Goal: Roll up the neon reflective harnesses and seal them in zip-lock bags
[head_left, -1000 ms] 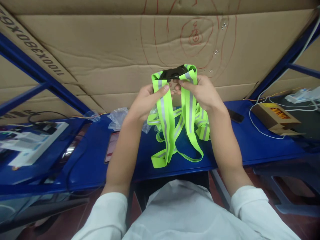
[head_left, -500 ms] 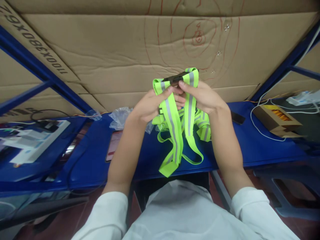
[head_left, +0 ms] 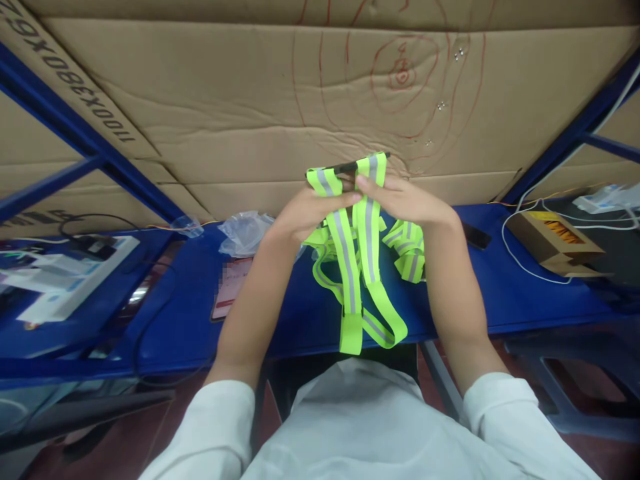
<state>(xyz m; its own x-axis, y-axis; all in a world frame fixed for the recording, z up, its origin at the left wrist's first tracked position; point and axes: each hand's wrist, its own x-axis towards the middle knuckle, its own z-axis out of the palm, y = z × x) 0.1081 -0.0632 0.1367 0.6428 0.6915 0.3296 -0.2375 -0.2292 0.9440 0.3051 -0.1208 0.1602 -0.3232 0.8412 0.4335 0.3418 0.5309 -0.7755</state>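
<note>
Both my hands hold up a neon-yellow reflective strap harness (head_left: 344, 250) with grey stripes, above the blue table. A dark strip, perhaps a buckle or belt (head_left: 346, 167), runs across its top. My left hand (head_left: 313, 212) is closed on the left band, its thumb lying over the front. My right hand (head_left: 400, 197) grips the right band, thumb in front and the other fingers mostly hidden behind. The lower ends of the bands hang in loops near the table's front edge. More yellow reflective straps (head_left: 410, 250) lie on the table behind.
A clear plastic bag (head_left: 245, 233) and a phone (head_left: 234, 283) lie by my left forearm. A dark flat object (head_left: 476, 235) sits beyond my right forearm. An open cardboard box (head_left: 555, 243) and a white cable are at right. Cardboard panels (head_left: 225, 87) stand behind; power strips (head_left: 80, 280) lie left.
The dark top strip has dropped slightly and turned edge-on. The two bands now hang flatter and straighter, and my thumbs have moved across their fronts.
</note>
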